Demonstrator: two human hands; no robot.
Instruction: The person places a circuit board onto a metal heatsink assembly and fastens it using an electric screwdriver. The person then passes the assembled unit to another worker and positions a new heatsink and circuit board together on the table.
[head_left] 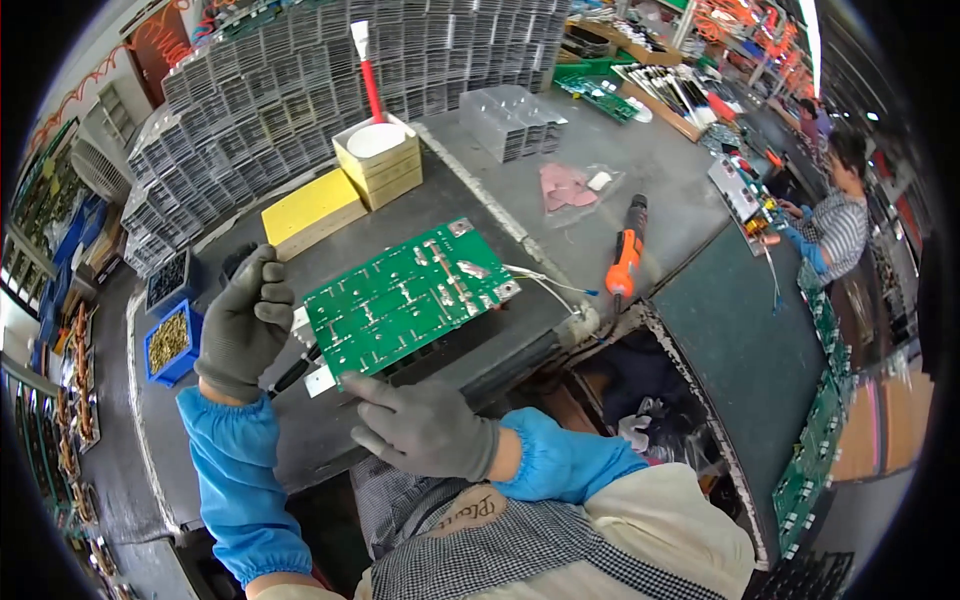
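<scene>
Gloves of grey knit cover both hands, with blue sleeve covers above the wrists. The right hand [425, 428] lies nearest, palm down at the near edge of the green circuit board [405, 297], its fingers [372, 388] spread flat and pointing left, gripping nothing; the forefinger tip touches the board's near left corner. The left hand [245, 325] stands at the board's left edge, fingers curled loosely inward; whether they hold anything cannot be told. The board lies tilted on a dark fixture in the middle of the grey table [660, 190], thin white wires [545, 285] trailing off its right corner. Right of the wires an orange electric screwdriver [626, 255] lies alone with open table around it. Left of the left hand sits a blue bin [170, 343] of small brass parts. Beyond the board stand a yellow block [312, 210] and a stacked box holding a white dish [378, 140] with a red-handled brush [368, 75]. Behind rises a wall of grey stacked trays [300, 90]. Far right, another person [835, 215] works at the table's edge.
</scene>
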